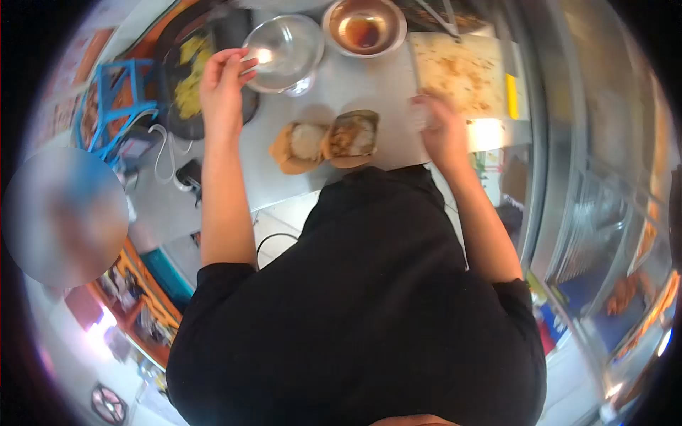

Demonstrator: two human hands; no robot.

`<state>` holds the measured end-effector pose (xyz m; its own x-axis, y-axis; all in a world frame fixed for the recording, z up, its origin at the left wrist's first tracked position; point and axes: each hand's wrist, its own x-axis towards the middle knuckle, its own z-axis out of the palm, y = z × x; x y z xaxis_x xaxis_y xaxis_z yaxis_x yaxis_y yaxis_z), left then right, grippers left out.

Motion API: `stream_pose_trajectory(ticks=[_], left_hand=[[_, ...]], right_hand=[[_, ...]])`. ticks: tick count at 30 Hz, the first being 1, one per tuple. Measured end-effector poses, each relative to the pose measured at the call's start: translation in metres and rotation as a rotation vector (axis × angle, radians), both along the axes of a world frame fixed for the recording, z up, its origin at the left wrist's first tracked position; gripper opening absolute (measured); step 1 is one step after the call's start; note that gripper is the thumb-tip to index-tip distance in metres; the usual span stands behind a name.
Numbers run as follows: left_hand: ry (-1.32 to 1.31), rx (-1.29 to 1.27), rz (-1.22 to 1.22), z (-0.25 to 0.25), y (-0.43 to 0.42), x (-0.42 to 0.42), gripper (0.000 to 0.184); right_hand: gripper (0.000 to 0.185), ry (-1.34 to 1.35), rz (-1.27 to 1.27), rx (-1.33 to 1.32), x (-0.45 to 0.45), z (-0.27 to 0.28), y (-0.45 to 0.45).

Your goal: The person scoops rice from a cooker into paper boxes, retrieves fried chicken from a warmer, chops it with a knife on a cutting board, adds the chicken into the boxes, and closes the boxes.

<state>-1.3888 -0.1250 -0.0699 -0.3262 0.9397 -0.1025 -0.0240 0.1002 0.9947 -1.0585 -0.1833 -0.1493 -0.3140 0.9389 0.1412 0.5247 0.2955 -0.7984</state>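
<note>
My left hand [229,71] is at the left rim of a clear, shiny bowl [288,46], its fingers loosely bent with gaps between them. Whether the fingertips touch the rim I cannot tell. Motion blurs my right hand [442,128], curled beside the cutting board; a small pale thing shows at its fingertips, too smeared to name. Between the hands, near my body, stand two brown paper boxes: the left box [288,157] holds white rice [307,142], the right box [344,162] holds rice with browned pieces [347,133].
A metal bowl [330,32] with dark liquid stands at the back. Brown bits lie on a cutting board [426,57] at the right, near a yellow strip [511,96]. On the left are a dark pan [170,121] with yellow food, a blue frame [117,113] and a white cable [163,167].
</note>
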Motion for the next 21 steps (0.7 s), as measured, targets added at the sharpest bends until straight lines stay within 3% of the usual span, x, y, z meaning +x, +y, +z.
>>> stream_pose_trajectory(ticks=[1, 2, 3, 4, 5, 6, 8, 9, 10, 11, 12, 13, 14, 16, 18, 19, 21], left_hand=[[0.116, 0.011, -0.005, 0.007, 0.001, 0.005, 0.02], [0.586, 0.153, -0.126, 0.004, 0.001, 0.0, 0.025], [0.583, 0.163, -0.148, 0.0, 0.009, 0.005, 0.03], [0.221, 0.048, -0.082, 0.007, 0.012, 0.025, 0.035], [0.16, -0.026, -0.133, -0.015, 0.027, 0.008, 0.034], [0.088, 0.057, -0.129, -0.016, 0.033, 0.021, 0.03], [0.107, 0.035, -0.232, -0.004, 0.031, 0.031, 0.022], [0.131, 0.034, -0.283, -0.008, 0.039, 0.046, 0.02], [0.167, 0.03, -0.31, -0.008, 0.042, 0.057, 0.018], [0.164, 0.078, -0.318, -0.007, 0.049, 0.073, 0.018], [0.139, 0.079, -0.348, -0.005, 0.051, 0.086, 0.017], [0.121, 0.072, -0.378, -0.002, 0.052, 0.096, 0.016], [0.133, 0.096, -0.385, 0.002, 0.056, 0.106, 0.016], [0.077, 0.159, -0.465, 0.016, 0.064, 0.134, 0.016], [0.058, 0.227, -0.464, 0.038, 0.064, 0.161, 0.016], [0.037, 0.269, -0.468, 0.05, 0.061, 0.173, 0.016], [0.035, 0.287, -0.423, 0.067, 0.054, 0.19, 0.015]], right_hand=[[0.034, 0.01, -0.281, 0.016, 0.027, 0.004, -0.005], [0.03, -0.021, -0.621, 0.103, 0.078, 0.019, -0.006], [0.02, -0.188, -0.868, 0.202, 0.127, 0.008, -0.026], [0.018, -0.043, -1.191, 0.189, 0.172, 0.006, -0.048], [0.018, 0.595, -1.523, 0.189, 0.22, 0.01, -0.078], [0.019, 1.33, -1.64, 0.223, 0.257, 0.023, -0.109], [0.024, 1.011, -1.76, 0.872, 0.276, 0.104, -0.177], [0.023, 0.314, -1.847, 1.095, 0.29, 0.138, -0.196], [0.024, -0.2, -1.828, 1.315, 0.285, 0.181, -0.198], [0.03, -0.901, -1.725, 1.221, 0.285, 0.208, -0.215], [0.028, -0.927, -1.485, 1.166, 0.302, 0.218, -0.218], [0.028, -1.045, -1.335, 0.92, 0.312, 0.239, -0.216], [0.041, -1.041, -1.197, 0.867, 0.333, 0.254, -0.203], [0.031, -1.058, -1.184, 0.686, 0.408, 0.259, -0.185], [0.025, -1.198, -1.391, 0.649, 0.488, 0.254, -0.159], [0.028, -1.379, -1.566, 0.317, 0.505, 0.262, -0.144], [0.035, -1.026, -1.681, -0.075, 0.556, 0.28, -0.109]])
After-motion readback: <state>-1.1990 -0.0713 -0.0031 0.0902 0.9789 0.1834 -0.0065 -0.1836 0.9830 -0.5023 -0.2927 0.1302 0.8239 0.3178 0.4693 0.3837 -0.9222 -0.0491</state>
